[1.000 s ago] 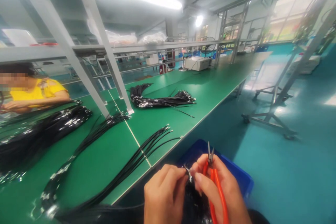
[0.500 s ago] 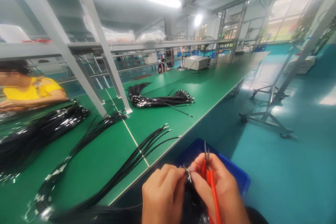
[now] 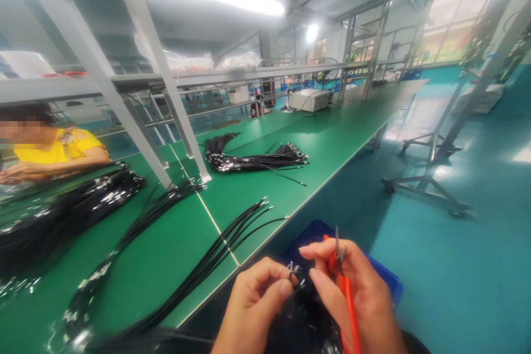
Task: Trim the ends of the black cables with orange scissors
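My left hand [image 3: 259,296] is closed in a pinch on the end of a black cable [image 3: 291,269], its short silvery tip poking up between thumb and forefinger. A little to the right, my right hand [image 3: 367,287] is wrapped around red-handled scissors [image 3: 348,296], with their pointed metal blades upward. Its thumb and forefinger are apart from each other and from the cable end. Below both hands lies a dark mass of cables [image 3: 305,315], partly hidden, over a blue bin [image 3: 388,276].
On the green table [image 3: 257,188] lie several loose black cables [image 3: 211,249], a bent cable bundle [image 3: 249,161] and a large pile [image 3: 70,213] at left. Grey shelf posts [image 3: 182,116] rise from it. Across the table sits a person in yellow [image 3: 62,146]. A wheeled metal frame [image 3: 427,182] stands at right.
My right fingers have come off the cable end and moved right, opening a gap between the hands. The scissors moved right with them. My left hand keeps its pinch.
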Action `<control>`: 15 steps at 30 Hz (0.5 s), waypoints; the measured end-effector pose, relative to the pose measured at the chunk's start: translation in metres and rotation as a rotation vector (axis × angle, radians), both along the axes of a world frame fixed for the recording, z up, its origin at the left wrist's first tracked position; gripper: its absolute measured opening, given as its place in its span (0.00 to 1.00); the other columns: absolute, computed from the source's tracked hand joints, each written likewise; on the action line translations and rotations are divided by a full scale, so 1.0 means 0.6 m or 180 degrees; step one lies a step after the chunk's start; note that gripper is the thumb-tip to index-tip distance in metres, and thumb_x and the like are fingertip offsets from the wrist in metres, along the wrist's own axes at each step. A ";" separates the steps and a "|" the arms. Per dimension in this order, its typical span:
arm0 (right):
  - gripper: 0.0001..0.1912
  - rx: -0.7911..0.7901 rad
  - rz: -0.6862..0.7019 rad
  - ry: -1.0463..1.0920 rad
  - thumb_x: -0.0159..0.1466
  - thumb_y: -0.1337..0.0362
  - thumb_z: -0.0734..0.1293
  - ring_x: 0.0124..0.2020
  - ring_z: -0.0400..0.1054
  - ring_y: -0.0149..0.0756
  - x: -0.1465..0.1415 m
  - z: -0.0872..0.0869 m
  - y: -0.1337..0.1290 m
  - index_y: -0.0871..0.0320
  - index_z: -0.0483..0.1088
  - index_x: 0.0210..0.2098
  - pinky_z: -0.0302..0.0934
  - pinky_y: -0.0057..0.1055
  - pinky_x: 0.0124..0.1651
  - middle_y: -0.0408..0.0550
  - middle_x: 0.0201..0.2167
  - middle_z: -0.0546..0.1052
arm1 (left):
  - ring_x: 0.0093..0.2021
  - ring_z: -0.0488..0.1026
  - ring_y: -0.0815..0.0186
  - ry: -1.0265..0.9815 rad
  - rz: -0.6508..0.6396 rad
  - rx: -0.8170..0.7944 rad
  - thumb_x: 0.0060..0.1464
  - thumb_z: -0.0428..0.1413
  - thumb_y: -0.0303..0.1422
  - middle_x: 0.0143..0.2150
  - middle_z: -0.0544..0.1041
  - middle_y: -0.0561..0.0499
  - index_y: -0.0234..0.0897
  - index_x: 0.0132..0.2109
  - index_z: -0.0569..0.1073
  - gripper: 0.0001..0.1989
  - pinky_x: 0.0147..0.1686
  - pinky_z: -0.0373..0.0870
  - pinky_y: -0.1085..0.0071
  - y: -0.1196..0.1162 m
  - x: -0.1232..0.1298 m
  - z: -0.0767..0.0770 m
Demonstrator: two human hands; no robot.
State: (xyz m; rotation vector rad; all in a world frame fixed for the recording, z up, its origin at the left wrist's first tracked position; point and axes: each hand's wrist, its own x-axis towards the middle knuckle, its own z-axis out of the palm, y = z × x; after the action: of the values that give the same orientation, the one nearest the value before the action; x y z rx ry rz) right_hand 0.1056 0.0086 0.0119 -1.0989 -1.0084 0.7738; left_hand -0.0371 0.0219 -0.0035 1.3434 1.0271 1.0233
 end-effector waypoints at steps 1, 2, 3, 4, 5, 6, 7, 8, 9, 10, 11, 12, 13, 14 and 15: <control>0.06 0.0105 0.0057 -0.0171 0.52 0.68 0.68 0.24 0.67 0.33 0.000 0.001 0.000 0.53 0.71 0.30 0.63 0.27 0.27 0.44 0.29 0.77 | 0.23 0.61 0.71 -0.0109 -0.0018 -0.0029 0.49 0.60 0.38 0.23 0.68 0.54 0.34 0.28 0.76 0.10 0.23 0.58 0.78 0.001 0.001 -0.001; 0.07 0.0220 0.0128 -0.0381 0.52 0.69 0.68 0.23 0.67 0.33 0.000 0.000 0.000 0.52 0.71 0.31 0.63 0.27 0.27 0.43 0.28 0.77 | 0.23 0.60 0.72 -0.0211 -0.0016 -0.0056 0.49 0.61 0.39 0.22 0.67 0.55 0.34 0.27 0.75 0.11 0.23 0.58 0.78 0.001 0.002 -0.001; 0.08 0.0315 0.0178 -0.0578 0.52 0.70 0.68 0.23 0.68 0.33 -0.001 -0.003 0.000 0.52 0.72 0.32 0.64 0.27 0.27 0.42 0.27 0.77 | 0.22 0.59 0.72 -0.0291 0.0003 -0.0087 0.48 0.61 0.39 0.21 0.66 0.56 0.34 0.27 0.75 0.12 0.22 0.57 0.78 0.000 0.003 -0.001; 0.08 0.0369 0.0191 -0.0734 0.52 0.70 0.68 0.23 0.68 0.33 -0.003 -0.007 0.001 0.51 0.71 0.31 0.64 0.28 0.27 0.42 0.27 0.77 | 0.22 0.58 0.73 -0.0344 0.0034 -0.0121 0.47 0.62 0.40 0.20 0.65 0.56 0.34 0.26 0.74 0.13 0.22 0.56 0.78 0.000 0.005 -0.001; 0.08 0.0381 0.0166 -0.0849 0.53 0.70 0.68 0.23 0.69 0.34 -0.006 -0.012 0.001 0.51 0.71 0.31 0.64 0.28 0.27 0.41 0.26 0.77 | 0.21 0.58 0.73 -0.0379 0.0066 -0.0154 0.46 0.62 0.41 0.20 0.64 0.57 0.34 0.26 0.74 0.13 0.21 0.55 0.78 -0.001 0.007 0.000; 0.06 0.0376 0.0097 -0.0930 0.53 0.69 0.68 0.22 0.69 0.34 -0.008 -0.016 0.001 0.51 0.71 0.30 0.63 0.28 0.26 0.41 0.24 0.76 | 0.21 0.57 0.73 -0.0404 0.0086 -0.0178 0.46 0.63 0.41 0.19 0.63 0.57 0.34 0.26 0.74 0.14 0.21 0.54 0.78 -0.002 0.008 0.001; 0.05 0.0398 -0.0009 -0.0995 0.54 0.68 0.67 0.21 0.68 0.34 -0.011 -0.020 0.001 0.51 0.70 0.29 0.62 0.28 0.25 0.40 0.23 0.75 | 0.21 0.57 0.73 -0.0429 0.0102 -0.0189 0.45 0.63 0.41 0.19 0.64 0.57 0.34 0.26 0.74 0.14 0.21 0.54 0.78 -0.004 0.010 0.002; 0.05 0.0470 -0.0123 -0.1078 0.54 0.68 0.67 0.20 0.68 0.34 -0.013 -0.023 0.000 0.50 0.69 0.28 0.62 0.29 0.24 0.40 0.22 0.74 | 0.21 0.57 0.74 -0.0460 0.0114 -0.0186 0.45 0.63 0.41 0.20 0.64 0.56 0.33 0.26 0.75 0.14 0.21 0.54 0.78 -0.005 0.011 0.003; 0.06 0.0584 -0.0224 -0.1209 0.55 0.69 0.66 0.20 0.68 0.34 -0.015 -0.024 0.000 0.50 0.69 0.28 0.62 0.29 0.24 0.39 0.22 0.74 | 0.21 0.57 0.74 -0.0499 0.0117 -0.0173 0.44 0.63 0.41 0.20 0.65 0.56 0.33 0.26 0.75 0.14 0.21 0.53 0.78 -0.005 0.011 0.004; 0.07 0.0775 -0.0319 -0.1380 0.55 0.70 0.66 0.21 0.68 0.34 -0.016 -0.025 -0.001 0.49 0.69 0.29 0.62 0.29 0.25 0.39 0.22 0.74 | 0.20 0.57 0.74 -0.0546 0.0115 -0.0174 0.44 0.64 0.41 0.20 0.65 0.56 0.33 0.26 0.75 0.15 0.21 0.54 0.78 -0.006 0.011 0.005; 0.10 0.0980 -0.0416 -0.1570 0.55 0.72 0.65 0.22 0.69 0.35 -0.016 -0.026 -0.002 0.49 0.68 0.30 0.63 0.29 0.27 0.39 0.22 0.74 | 0.20 0.58 0.74 -0.0595 0.0119 -0.0199 0.44 0.64 0.41 0.20 0.66 0.56 0.33 0.25 0.75 0.14 0.20 0.54 0.78 -0.006 0.010 0.005; 0.12 0.1172 -0.0494 -0.1757 0.55 0.74 0.65 0.23 0.70 0.36 -0.016 -0.027 -0.003 0.49 0.68 0.32 0.64 0.30 0.28 0.40 0.23 0.74 | 0.21 0.58 0.74 -0.0644 0.0143 -0.0238 0.44 0.64 0.41 0.20 0.67 0.55 0.33 0.26 0.75 0.14 0.20 0.54 0.78 -0.006 0.008 0.005; 0.13 0.1303 -0.0565 -0.1893 0.54 0.75 0.64 0.25 0.70 0.37 -0.015 -0.027 -0.004 0.49 0.68 0.32 0.64 0.30 0.30 0.40 0.23 0.75 | 0.21 0.59 0.74 -0.0690 0.0188 -0.0265 0.43 0.64 0.41 0.20 0.68 0.55 0.33 0.26 0.75 0.14 0.21 0.55 0.79 -0.005 0.006 0.005; 0.14 0.1350 -0.0629 -0.1941 0.54 0.76 0.64 0.25 0.70 0.37 -0.015 -0.028 -0.006 0.49 0.68 0.32 0.64 0.31 0.30 0.41 0.23 0.75 | 0.21 0.59 0.74 -0.0724 0.0251 -0.0276 0.44 0.64 0.42 0.21 0.69 0.55 0.34 0.26 0.76 0.14 0.21 0.55 0.79 -0.004 0.004 0.004; 0.13 0.1312 -0.0672 -0.1889 0.54 0.75 0.63 0.24 0.69 0.37 -0.015 -0.029 -0.008 0.49 0.68 0.31 0.63 0.31 0.29 0.41 0.22 0.74 | 0.21 0.60 0.74 -0.0745 0.0327 -0.0270 0.44 0.64 0.41 0.21 0.69 0.55 0.34 0.27 0.76 0.14 0.21 0.56 0.79 -0.002 0.001 0.003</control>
State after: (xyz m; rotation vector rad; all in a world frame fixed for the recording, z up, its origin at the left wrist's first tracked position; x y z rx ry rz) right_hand 0.0966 0.0036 -0.0053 -1.0651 -1.4412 0.0438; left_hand -0.0363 0.0205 -0.0014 1.0824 0.9587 1.1704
